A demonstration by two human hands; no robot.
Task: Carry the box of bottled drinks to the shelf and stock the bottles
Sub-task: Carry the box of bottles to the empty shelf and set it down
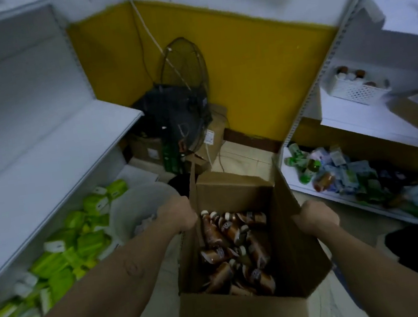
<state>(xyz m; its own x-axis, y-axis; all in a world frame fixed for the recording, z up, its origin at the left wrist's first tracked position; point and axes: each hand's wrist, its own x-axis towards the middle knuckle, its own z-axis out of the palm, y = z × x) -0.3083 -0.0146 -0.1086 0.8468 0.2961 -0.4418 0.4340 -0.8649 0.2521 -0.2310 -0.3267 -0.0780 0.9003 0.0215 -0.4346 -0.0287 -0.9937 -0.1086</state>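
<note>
Your left hand (176, 214) and right hand (315, 217) clamp opposite flaps of the cardboard box (250, 311), steadying its brown bottles (230, 238) for carrying.

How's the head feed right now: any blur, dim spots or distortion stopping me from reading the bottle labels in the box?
Head view: dim overall; motion blur smears the green packs at left and the packets at right; the wide-angle lens bends the edge of the left shelf; the bottles in the box sit in shadow, labels unreadable.
</note>
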